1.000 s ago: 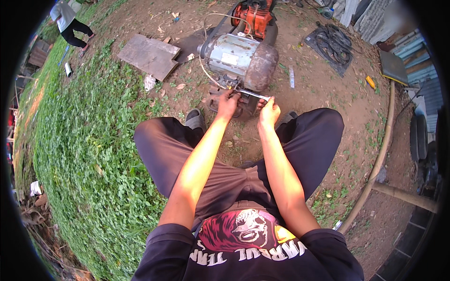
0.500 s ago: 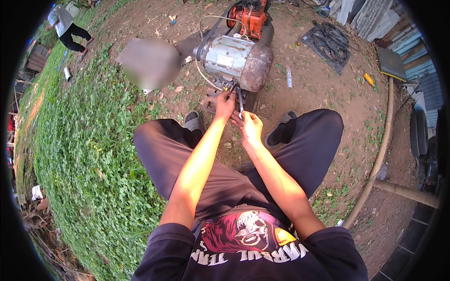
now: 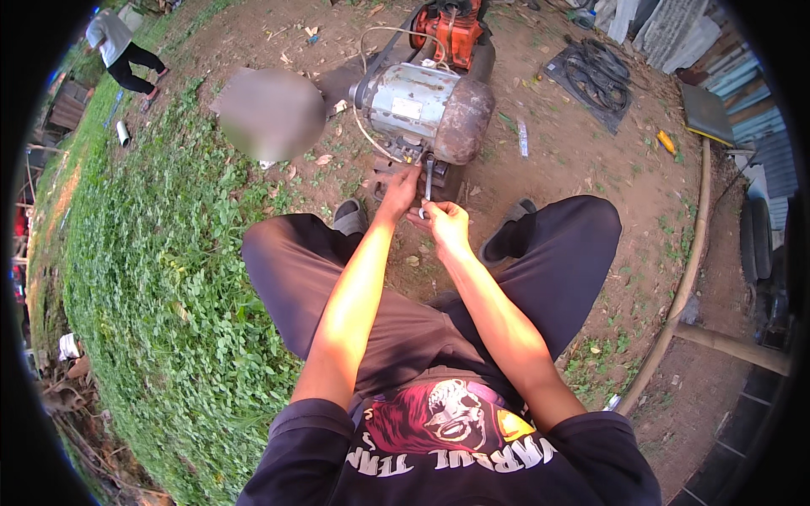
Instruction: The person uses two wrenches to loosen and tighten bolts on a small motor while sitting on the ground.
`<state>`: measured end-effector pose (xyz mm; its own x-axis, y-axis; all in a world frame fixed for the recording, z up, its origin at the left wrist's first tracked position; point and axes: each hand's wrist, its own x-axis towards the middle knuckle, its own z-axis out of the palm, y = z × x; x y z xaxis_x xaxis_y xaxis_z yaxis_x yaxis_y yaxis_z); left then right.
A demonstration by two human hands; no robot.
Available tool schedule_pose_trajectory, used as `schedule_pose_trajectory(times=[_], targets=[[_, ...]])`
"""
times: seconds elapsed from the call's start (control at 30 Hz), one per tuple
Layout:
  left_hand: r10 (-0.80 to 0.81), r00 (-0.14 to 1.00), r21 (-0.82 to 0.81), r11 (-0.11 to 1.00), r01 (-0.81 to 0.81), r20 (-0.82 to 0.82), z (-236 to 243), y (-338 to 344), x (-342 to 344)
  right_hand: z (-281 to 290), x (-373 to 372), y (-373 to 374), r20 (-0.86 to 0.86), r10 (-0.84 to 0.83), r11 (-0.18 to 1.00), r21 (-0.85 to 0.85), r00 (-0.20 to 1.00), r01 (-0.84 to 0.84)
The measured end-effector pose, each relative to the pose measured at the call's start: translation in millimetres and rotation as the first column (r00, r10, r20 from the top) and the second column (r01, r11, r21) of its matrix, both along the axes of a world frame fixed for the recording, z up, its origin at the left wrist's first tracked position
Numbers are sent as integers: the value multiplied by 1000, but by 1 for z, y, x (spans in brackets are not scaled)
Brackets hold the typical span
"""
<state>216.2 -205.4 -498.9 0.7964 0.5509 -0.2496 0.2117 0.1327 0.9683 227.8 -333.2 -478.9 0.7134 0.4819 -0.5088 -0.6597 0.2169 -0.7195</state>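
A worn, blue-grey electric motor (image 3: 413,94) with a rusty end cover (image 3: 467,121) lies in front of me. My right hand (image 3: 447,226) is closed around the lower end of a metal wrench (image 3: 429,184), whose other end reaches the bolts at the motor's near underside. Just left of it, my left hand (image 3: 399,196) is closed at the rusty mounting base (image 3: 384,174), its fingertips against the parts there. What those fingers pinch is too small to make out. A pale cable (image 3: 364,128) loops from the motor's top down to the same spot.
Behind the motor stands an orange compressor head (image 3: 451,38), joined by a black belt. To the right are a coiled black hose (image 3: 595,74) on a dark sheet, a yellow-handled object (image 3: 666,142) and a bamboo pole (image 3: 690,274). Far left, a person (image 3: 125,52) stands on the grass.
The wrench's lower end has swung a little to the left, and my right hand with it. My left hand has shifted slightly at the motor base.
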Motion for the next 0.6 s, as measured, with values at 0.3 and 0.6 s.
schedule_pose_trajectory(times=[0.3,0.6], targets=[[-40,999,85,995,43,-31,-13,5,5,7,20,-17,-55,-15,996,-89,998,10],[69,997,-229,972,-58,38,-13,-4,10,-13,95,-26,92,-392,919,1,915,394]])
